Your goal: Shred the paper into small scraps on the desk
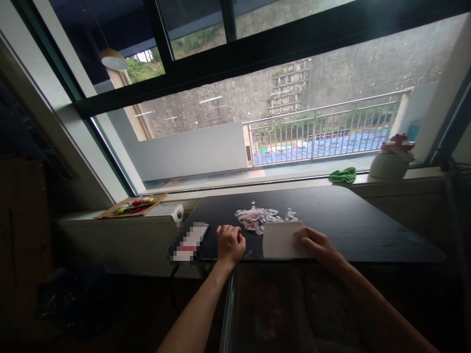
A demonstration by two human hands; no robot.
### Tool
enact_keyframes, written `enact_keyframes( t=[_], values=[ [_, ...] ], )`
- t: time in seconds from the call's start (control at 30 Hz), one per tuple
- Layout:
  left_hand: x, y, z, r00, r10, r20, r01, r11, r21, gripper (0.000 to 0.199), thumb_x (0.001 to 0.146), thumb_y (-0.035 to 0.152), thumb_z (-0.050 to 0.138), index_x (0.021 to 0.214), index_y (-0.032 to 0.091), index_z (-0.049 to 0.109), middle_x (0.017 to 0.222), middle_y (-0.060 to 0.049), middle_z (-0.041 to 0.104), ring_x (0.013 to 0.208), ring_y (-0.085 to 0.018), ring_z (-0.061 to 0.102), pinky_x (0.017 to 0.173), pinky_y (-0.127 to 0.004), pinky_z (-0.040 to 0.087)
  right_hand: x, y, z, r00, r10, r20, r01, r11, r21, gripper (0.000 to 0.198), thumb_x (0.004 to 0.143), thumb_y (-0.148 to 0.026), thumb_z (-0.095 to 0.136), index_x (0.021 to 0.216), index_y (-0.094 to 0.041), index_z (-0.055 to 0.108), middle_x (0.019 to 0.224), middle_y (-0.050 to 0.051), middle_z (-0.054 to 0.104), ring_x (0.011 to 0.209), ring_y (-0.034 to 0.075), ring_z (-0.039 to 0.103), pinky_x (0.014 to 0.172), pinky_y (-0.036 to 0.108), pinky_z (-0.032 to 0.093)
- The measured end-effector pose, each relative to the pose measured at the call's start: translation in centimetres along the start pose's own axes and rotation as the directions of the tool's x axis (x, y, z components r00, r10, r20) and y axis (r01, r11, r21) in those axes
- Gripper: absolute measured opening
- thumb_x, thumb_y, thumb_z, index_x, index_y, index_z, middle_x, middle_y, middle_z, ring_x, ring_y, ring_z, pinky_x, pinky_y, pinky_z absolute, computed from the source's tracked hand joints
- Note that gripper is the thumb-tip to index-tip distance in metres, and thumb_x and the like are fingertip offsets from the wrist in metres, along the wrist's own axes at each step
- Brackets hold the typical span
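A heap of torn paper scraps (257, 217), white and pinkish, lies on the dark table (331, 220), with a few loose bits at its right. My right hand (319, 245) grips the right edge of a white dough scraper (281, 239), a flat sheet with rounded corners and a small hole. The scraper is tilted at the table's near edge, just in front of the heap, and covers part of what lies behind it. Left of the scraps, my left hand (231, 243) is curled closed at the table; whatever its fingers hold, if anything, is hidden.
A phone (190, 242) with a blurred screen lies at the table's left end. Below the near edge is a clear-walled bin (227, 314) with dim contents. A green cloth (343, 175) and a white pot (390, 164) stand along the windowsill. A radiator (121, 245) is at left.
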State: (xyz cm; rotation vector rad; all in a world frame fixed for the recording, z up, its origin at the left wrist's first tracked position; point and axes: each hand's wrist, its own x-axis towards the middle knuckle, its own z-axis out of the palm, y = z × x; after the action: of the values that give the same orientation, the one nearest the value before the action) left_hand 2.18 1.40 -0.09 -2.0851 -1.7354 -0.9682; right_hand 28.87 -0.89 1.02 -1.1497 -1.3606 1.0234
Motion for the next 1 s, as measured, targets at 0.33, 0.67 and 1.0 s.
enact_keyframes(
  t=[0.33, 0.67, 1.0],
  values=[
    [0.1, 0.1, -0.2, 1.000, -0.010, 0.020, 0.010, 1.000, 0.010, 0.020, 0.075, 0.013, 0.050, 0.085, 0.019, 0.066, 0.086, -0.006, 0.068, 0.094, -0.024, 0.058, 0.102, -0.046, 0.034, 2.9, 0.1, 2.3, 0.999, -0.027, -0.017, 0.028, 0.997, 0.066, 0.042, 0.067, -0.052, 0.066, 0.093, -0.020, 0.056, 0.085, 0.006, 0.071, 0.076, 0.025, 0.071, 0.052, 0.031, 0.054],
    [0.1, 0.0, -0.1, 1.000, 0.005, 0.017, -0.005, 1.000, 0.010, 0.018, 0.074, 0.013, 0.051, 0.083, 0.018, 0.066, 0.084, -0.007, 0.068, 0.092, -0.025, 0.058, 0.099, -0.046, 0.037, 2.7, 0.3, 1.6, 0.977, -0.166, -0.131, 0.138, 0.970, -0.202, 0.022, 0.068, -0.038, 0.054, 0.079, -0.019, 0.057, 0.067, 0.000, 0.062, 0.061, 0.016, 0.057, 0.056, 0.029, 0.050],
    [0.0, -0.1, -0.4, 0.997, 0.074, 0.024, -0.073, 0.997, -0.027, 0.019, 0.077, 0.015, 0.052, 0.086, 0.019, 0.068, 0.085, -0.007, 0.065, 0.095, -0.025, 0.056, 0.103, -0.051, 0.033, 2.3, -0.2, 1.7, 0.991, -0.036, -0.131, 0.038, 0.999, 0.013, 0.038, 0.067, -0.044, 0.056, 0.096, -0.020, 0.054, 0.080, 0.002, 0.061, 0.064, 0.019, 0.062, 0.045, 0.032, 0.054]
  ],
)
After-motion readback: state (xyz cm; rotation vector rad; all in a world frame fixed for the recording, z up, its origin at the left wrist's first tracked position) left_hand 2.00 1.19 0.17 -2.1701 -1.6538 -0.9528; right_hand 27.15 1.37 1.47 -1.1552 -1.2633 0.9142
